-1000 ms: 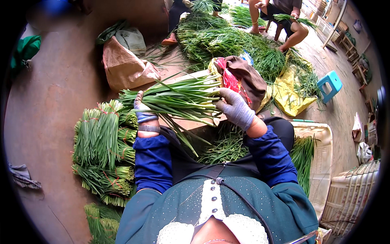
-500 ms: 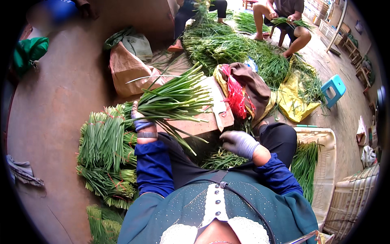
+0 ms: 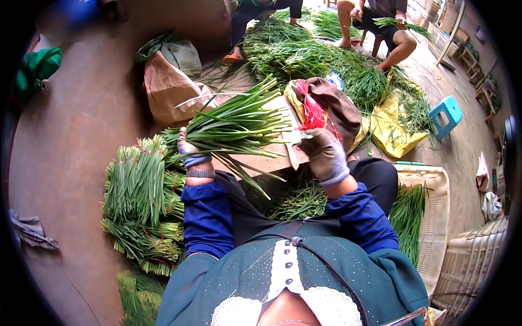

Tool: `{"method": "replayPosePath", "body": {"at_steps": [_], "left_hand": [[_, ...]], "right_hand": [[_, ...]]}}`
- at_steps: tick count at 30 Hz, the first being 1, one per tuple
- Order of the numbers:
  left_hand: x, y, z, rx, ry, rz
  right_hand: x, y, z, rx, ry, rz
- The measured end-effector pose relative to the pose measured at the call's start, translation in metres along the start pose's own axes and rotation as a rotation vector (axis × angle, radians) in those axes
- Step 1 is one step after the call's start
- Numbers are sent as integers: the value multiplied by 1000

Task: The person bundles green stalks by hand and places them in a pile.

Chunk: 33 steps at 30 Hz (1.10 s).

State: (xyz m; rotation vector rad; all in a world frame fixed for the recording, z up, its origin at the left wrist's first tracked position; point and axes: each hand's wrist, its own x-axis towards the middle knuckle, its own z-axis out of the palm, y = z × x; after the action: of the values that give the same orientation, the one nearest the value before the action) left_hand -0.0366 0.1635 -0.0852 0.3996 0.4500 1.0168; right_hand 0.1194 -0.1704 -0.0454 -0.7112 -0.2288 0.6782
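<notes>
Head view put both of my gloved hands over a low wooden board [image 3: 272, 162] in front of my knees. My left hand [image 3: 188, 149] was closed tight round the stem end of a bunch of green chives [image 3: 239, 125], and the bunch ran away from that fist up and to the right, its long axis slanting across the board with the leaf tips fanning out toward my right hand [image 3: 324, 154]. The right hand sat just beyond those tips, fingers curled loosely; I could not tell whether it gripped anything, though a tuft of red ties [image 3: 312, 111] lay just above it. So the left hand had the bunch, the right was the free one. Tied bundles [image 3: 142, 201] were stacked below and left of my left hand.
</notes>
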Motion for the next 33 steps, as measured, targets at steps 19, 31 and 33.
{"method": "replayPosePath", "body": {"at_steps": [19,31,33], "left_hand": [[-9,-4,7,-39,-88,49],[-28,5,16,-68,-104,67],[-28,-3,20,-64,-69,74]], "right_hand": [[3,-9,52,-1769,-239,-496],[-15,-14,50,-1686,-265,-615],[-3,0,47,-1849,-312,-732]]}}
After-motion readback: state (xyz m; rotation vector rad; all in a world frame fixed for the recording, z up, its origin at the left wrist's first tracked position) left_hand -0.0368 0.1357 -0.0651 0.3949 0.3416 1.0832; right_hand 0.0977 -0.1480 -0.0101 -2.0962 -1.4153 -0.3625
